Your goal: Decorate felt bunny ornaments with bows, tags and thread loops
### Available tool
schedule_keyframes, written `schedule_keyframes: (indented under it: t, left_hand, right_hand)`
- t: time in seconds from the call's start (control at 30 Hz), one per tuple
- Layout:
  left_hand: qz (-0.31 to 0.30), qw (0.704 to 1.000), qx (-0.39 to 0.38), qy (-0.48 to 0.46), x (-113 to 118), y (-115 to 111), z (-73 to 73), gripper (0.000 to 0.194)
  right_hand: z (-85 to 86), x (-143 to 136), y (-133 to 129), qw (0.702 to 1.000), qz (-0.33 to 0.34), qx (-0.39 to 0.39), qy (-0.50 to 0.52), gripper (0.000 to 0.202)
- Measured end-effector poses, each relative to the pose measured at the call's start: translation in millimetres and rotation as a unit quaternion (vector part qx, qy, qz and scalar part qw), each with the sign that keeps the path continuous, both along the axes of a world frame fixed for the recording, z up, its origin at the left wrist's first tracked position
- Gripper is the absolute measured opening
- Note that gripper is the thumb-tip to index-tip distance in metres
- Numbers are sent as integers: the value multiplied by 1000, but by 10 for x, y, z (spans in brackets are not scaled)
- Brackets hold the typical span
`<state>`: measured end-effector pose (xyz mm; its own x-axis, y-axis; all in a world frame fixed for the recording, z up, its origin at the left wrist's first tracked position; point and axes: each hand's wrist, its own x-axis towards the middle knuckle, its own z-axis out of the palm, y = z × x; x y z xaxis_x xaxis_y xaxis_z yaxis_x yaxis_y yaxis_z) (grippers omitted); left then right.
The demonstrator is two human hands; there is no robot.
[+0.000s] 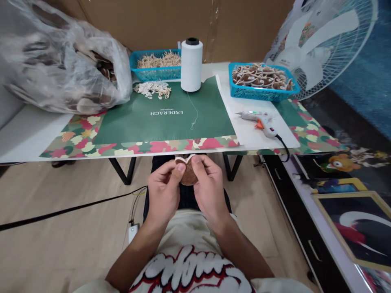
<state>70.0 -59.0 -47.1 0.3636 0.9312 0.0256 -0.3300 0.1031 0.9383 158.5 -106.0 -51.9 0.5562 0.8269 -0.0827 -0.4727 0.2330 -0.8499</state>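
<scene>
Between my two hands, in front of the table edge and above my lap, is a small brown fuzzy fabric piece (190, 176) with a cream edge along its notched top. My left hand (165, 187) pinches its left side, thumb on the face and fingers behind. On the other side my right hand (209, 185) grips it the same way. The fingertips behind the piece are hidden. Beyond it, on a green sheet (131, 122), stands a white thread cone (191, 67) with a loose end trailing toward me.
A blue basket (143, 75) of cream loops and a pile of white tags (152, 88) lie at the back. Similar brown pieces fill another blue basket (261, 92). A glue gun (258, 120), a fan (305, 55) and a plastic bag (70, 61) flank the work area.
</scene>
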Motion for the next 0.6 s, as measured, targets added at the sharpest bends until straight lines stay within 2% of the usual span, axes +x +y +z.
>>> schedule_keyframes:
  t: [0.13,0.23,0.33,0.47,0.6]
  left_hand:
    - [8,1000,-4,23,-1,46,-4,23]
    - [-1,1000,-15,14,-29,120,22,24]
    - [-40,999,-15,1,-68,178,38,24]
    - [-81,996,-21,-9,-89,203,39,20]
    - [-68,996,-47,-42,-53,185,12,16]
  right_hand:
    - [-5,65,-3,997,6,-26,-66,36]
    - [41,105,-49,994,13,-11,-110,25]
    - [65,102,-80,992,10,0,-126,19]
    - [10,87,-52,996,2,3,-93,19]
    - [-105,64,7,999,20,38,-21,21]
